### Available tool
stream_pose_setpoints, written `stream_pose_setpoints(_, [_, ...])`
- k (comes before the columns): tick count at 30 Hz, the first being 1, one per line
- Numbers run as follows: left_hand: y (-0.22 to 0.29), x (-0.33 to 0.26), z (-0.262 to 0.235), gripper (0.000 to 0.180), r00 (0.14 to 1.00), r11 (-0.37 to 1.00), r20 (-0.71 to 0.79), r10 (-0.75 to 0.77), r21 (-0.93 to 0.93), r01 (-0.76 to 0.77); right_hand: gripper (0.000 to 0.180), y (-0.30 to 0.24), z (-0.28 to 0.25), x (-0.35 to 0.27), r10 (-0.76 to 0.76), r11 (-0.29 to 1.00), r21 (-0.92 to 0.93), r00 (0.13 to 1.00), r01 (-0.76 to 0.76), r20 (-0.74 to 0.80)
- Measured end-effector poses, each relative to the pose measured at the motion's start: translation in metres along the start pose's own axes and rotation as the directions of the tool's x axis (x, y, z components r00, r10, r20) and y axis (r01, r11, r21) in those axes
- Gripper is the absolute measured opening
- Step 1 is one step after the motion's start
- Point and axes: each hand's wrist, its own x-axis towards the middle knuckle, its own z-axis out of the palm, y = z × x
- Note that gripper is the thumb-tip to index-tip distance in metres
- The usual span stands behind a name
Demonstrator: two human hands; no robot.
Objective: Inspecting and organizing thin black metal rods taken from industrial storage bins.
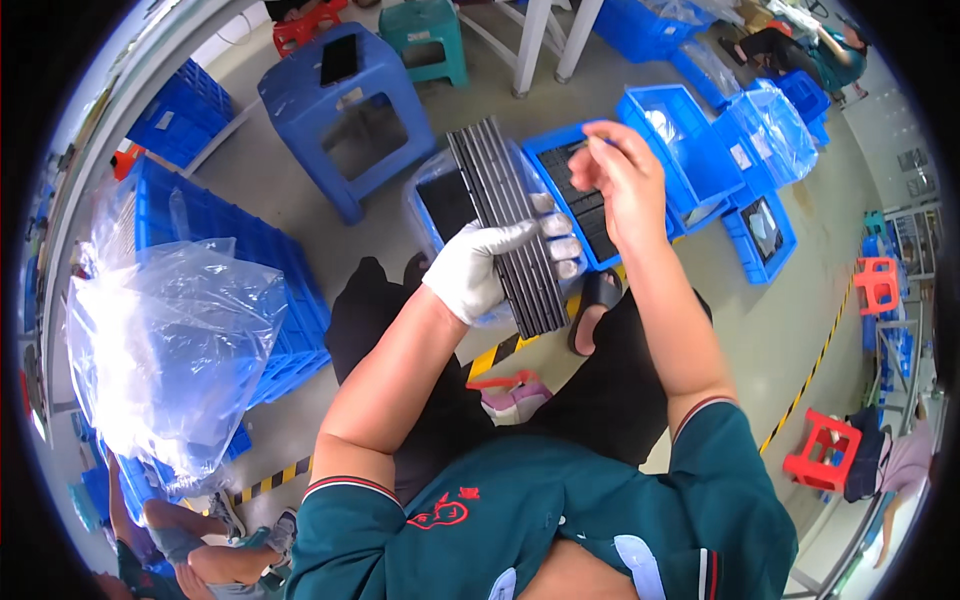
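My left hand (470, 275), in a white glove with bare-looking fingertips, is closed around a stack of long dark strips (492, 185). The strips lie side by side and slant from upper left to lower right. To their right my bare right hand (630, 185) is raised, its fingers loosely bent and apart, with nothing visible in them. Below that hand is a blue bin (540, 150) holding rows of black pieces (592, 225). Partly hidden behind the strips, another bin lined with clear plastic (420, 225) holds a dark flat piece (447, 205).
A blue stool (290, 85) carries a dark phone-like slab (339, 60). Large blue crates (290, 240) with clear plastic sheeting (170, 350) stand left. More blue bins (690, 140) lie right. Red stools (825, 450) line the right side. Other people sit at lower left and far right.
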Motion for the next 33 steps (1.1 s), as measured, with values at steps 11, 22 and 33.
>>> stream_pose_setpoints(11, [-0.021, 0.007, -0.004, 0.038, 0.974, 0.973, -0.005, -0.227, 0.046, 0.227, 0.038, 0.022, -0.002, 0.013, 0.43, 0.896, -0.024, 0.853, -0.443, 0.296])
stream_pose_setpoints(22, [-0.03, 0.007, -0.006, 0.042, 0.962, 0.962, -0.006, -0.273, -0.009, 0.273, 0.035, 0.03, 0.001, 0.012, 0.504, 0.859, -0.069, 0.816, -0.507, 0.282])
stream_pose_setpoints(33, [-0.034, 0.007, -0.007, 0.04, 0.957, 0.957, 0.051, -0.284, -0.036, 0.286, 0.033, 0.027, -0.003, 0.008, 0.499, 0.863, -0.064, 0.826, -0.501, 0.262])
